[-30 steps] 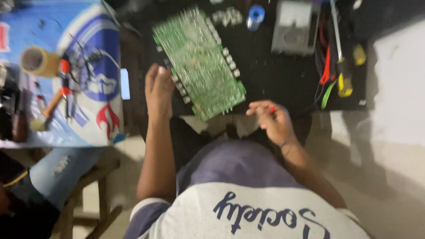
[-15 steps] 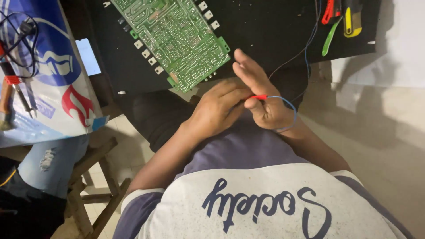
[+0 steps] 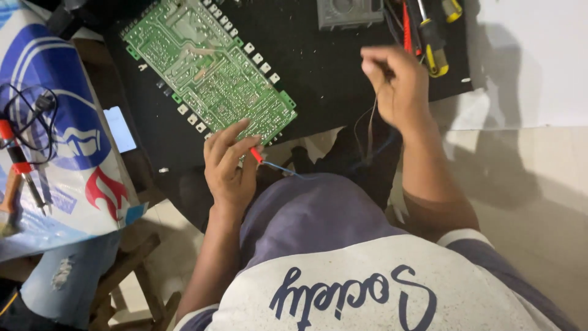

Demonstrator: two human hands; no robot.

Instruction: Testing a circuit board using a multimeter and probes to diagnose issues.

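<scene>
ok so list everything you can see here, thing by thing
circuit board: 1, green, lying on the black mat, upper centre
black mat: 1, black, under the board and tools
grey box: 1, grey, top edge, partly cut off
screwdrivers: at least 2, yellow-and-black handles, top right on the mat
red-tipped wire: 1, red tip, thin blue lead, pinched in the left hand
thin wire: 1, pale, hanging from the right hand
printed sheet: 1, blue, white and red, on the left
probe: 1, red and black, on the printed sheet
wooden stool: 1, brown, lower left
left hand: by the board's near edge
right hand: raised over the mat
</scene>
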